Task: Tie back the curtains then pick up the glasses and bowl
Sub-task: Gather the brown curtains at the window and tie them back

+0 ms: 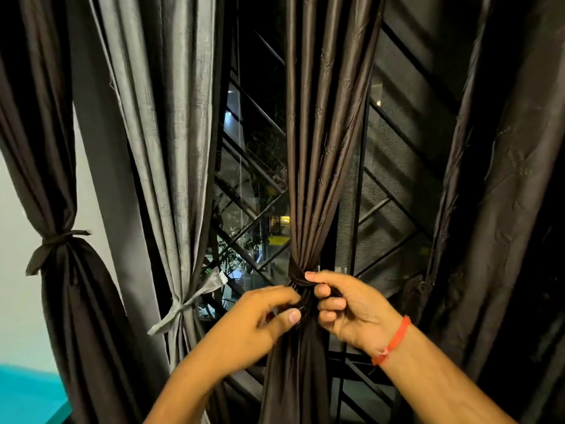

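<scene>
Fingers of both hands curl round the dark tie band (301,284) cinching the brown curtain (318,166) at centre: the left hand (260,319) pinches it from the left, the right hand (345,307) (red thread at the wrist) grips it from the right. No writing is legible. Left of it hang a grey curtain (171,142) and another brown curtain (52,179), both tied, with window grille (253,215) showing between.

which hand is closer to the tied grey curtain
Left. The left hand works at the dark curtain's tie, just right of the grey curtain and its knot. The right hand, wearing a red wrist thread, is farther right, beyond the dark curtain.
</scene>
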